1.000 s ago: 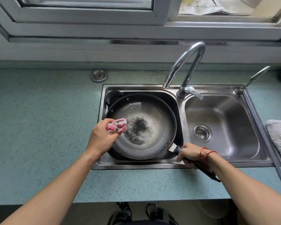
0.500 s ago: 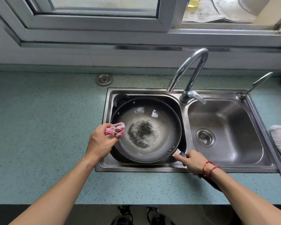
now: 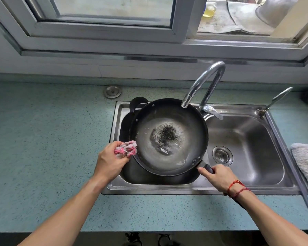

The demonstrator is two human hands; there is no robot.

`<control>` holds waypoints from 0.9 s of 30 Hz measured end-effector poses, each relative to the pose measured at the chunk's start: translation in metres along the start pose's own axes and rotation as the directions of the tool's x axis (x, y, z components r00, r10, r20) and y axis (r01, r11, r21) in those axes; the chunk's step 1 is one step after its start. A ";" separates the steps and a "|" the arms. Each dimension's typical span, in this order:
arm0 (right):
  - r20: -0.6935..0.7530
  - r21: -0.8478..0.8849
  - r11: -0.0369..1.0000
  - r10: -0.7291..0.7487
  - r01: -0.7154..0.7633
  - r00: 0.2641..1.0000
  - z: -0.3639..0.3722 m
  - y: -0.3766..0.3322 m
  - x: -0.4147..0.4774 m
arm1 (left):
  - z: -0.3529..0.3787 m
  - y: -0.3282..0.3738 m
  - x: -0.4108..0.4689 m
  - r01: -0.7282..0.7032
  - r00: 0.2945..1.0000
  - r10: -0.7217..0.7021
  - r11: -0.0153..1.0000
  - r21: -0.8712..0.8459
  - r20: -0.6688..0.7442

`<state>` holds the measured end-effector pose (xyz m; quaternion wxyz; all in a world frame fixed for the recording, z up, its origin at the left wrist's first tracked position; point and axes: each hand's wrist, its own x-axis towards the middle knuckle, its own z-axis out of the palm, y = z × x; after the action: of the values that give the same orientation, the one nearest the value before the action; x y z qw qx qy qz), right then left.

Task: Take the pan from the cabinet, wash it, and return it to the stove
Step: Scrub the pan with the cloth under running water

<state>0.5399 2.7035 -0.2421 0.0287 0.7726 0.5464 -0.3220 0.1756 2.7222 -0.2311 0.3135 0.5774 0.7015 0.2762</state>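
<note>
While right hand (image 3: 219, 178) grips one pan (image 3: 169, 139) — left hand (image 3: 110, 160) holds one cloth (image 3: 126, 150)

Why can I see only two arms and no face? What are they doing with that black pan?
A camera sits on the person's head and looks down, so you see their arms as they do. No machine here. The right hand holds the black pan by its handle over the left bowl of the sink, below the tap. The left hand grips a scrunched pink cloth at the pan's edge. Water and dark specks lie in the pan. A grey towel lies on the counter, right of the sink.
</note>
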 end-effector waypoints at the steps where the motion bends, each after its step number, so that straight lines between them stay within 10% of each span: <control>1: -0.016 -0.010 1.000 -0.008 0.008 1.000 0.000 0.000 0.001 | 0.000 0.001 0.000 0.000 1.000 0.000 1.000 -0.003 0.003; 27: -0.172 -0.197 0.979 -0.089 0.054 0.981 -0.009 -0.005 0.005 | -0.010 -0.006 0.006 0.023 1.000 -0.023 1.000 -0.019 -0.015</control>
<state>0.5404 2.7131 -0.2363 0.0415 0.7720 0.6027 -0.1977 0.1632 2.7262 -0.2299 0.3167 0.5643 0.7077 0.2835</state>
